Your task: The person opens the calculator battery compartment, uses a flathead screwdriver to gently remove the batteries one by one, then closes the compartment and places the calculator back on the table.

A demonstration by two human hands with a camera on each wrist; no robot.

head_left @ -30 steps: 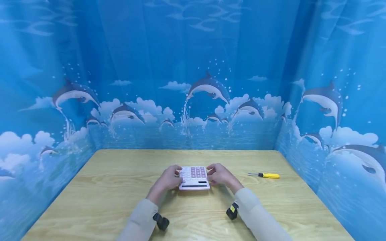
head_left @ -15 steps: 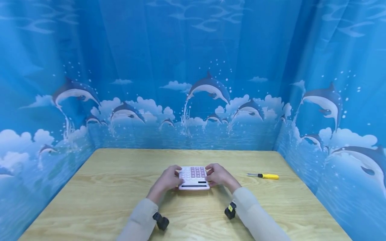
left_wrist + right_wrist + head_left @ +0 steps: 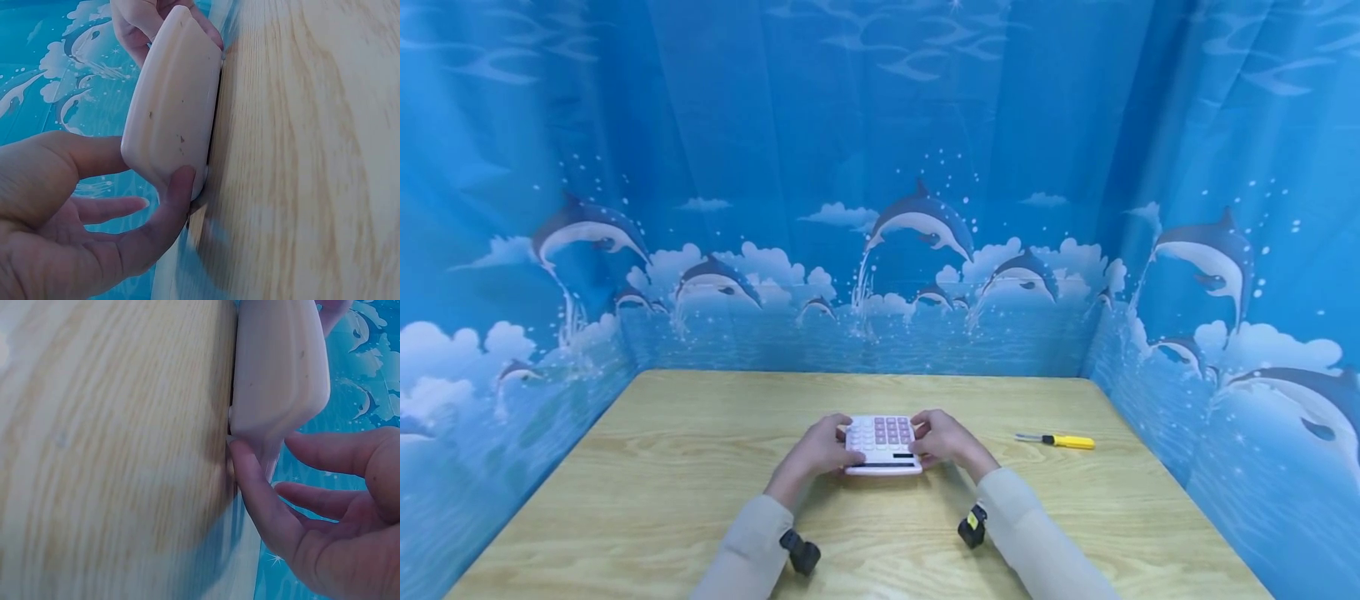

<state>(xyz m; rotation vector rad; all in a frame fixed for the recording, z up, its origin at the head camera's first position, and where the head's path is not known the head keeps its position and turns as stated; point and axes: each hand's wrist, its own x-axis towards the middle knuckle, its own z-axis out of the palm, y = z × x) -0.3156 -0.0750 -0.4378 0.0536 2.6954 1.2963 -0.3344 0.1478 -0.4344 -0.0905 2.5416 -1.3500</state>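
A white calculator [image 3: 880, 457] with pink and white keys lies on the wooden table, its display end toward me. My left hand [image 3: 820, 447] pinches its left side, thumb on the top face near the display. In the left wrist view, a finger of that hand presses low on the pale front edge of the calculator [image 3: 175, 94]. My right hand [image 3: 950, 438] holds the right side. The right wrist view has its thumb at the upper corner of the calculator [image 3: 278, 369] and a fingertip at the bottom edge, by the tabletop. The calculator's underside is hidden.
A screwdriver [image 3: 1071, 442] with a yellow handle lies on the table [image 3: 700, 500] to the right of the right hand. Blue curtains [image 3: 775, 208] printed with dolphins stand around the table's back and sides. A black camera [image 3: 803, 554] is strapped to the left wrist.
My left thumb has slid further onto the calculator's top, toward the display. The right hand has come slightly left, against the calculator's side. The calculator has hardly moved.
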